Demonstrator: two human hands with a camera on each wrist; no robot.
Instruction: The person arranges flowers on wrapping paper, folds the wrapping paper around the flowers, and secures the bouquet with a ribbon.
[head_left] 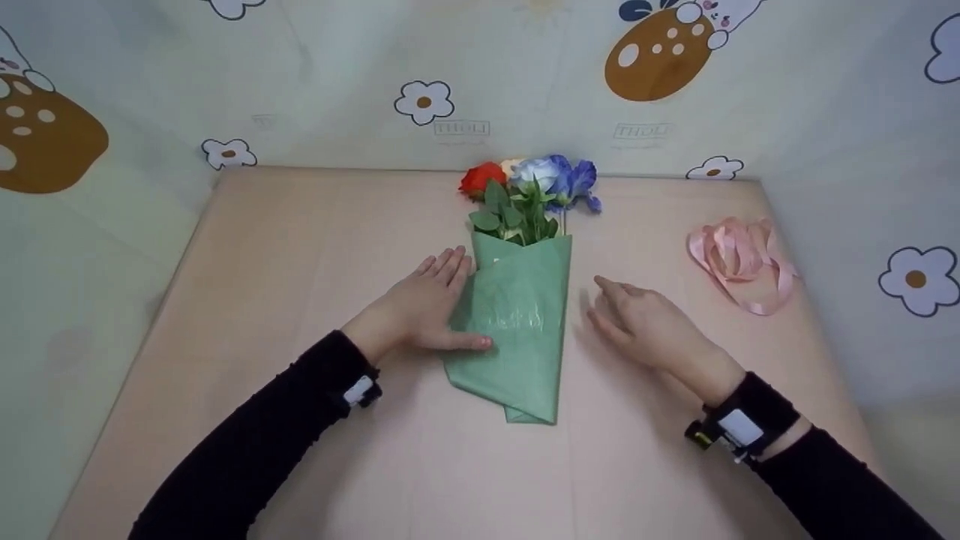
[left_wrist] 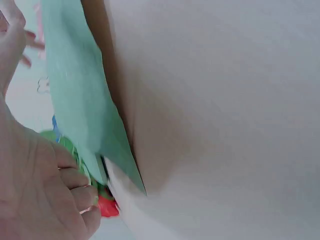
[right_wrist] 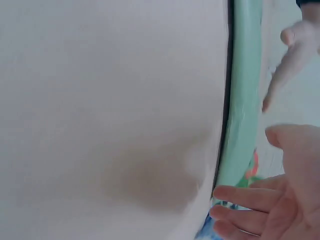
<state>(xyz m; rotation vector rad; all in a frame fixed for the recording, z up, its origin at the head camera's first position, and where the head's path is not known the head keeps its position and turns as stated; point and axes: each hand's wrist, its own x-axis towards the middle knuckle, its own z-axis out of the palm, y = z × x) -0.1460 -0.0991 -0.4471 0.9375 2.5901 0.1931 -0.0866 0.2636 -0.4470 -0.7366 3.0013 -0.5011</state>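
Observation:
A bouquet lies on the table, wrapped in green paper (head_left: 519,315) with a folded lower end. Out of its top stick a red flower (head_left: 480,180), a pale blue flower (head_left: 535,172), a blue-violet flower (head_left: 577,184) and green leaves (head_left: 499,210). At the paper's left edge is my left hand (head_left: 424,304), fingers straight and thumb stretched over the wrap. My right hand (head_left: 649,326) is apart from the bouquet, just right of it, with loosely bent fingers and nothing held. In the left wrist view, a pointed flap of the green paper (left_wrist: 82,90) stands off the table.
A loose coil of pink ribbon (head_left: 739,262) lies near the right edge of the pinkish-beige table (head_left: 315,225). Behind and beside the table hangs a pale patterned cloth (head_left: 337,67). Each wrist carries a black strap with a small device.

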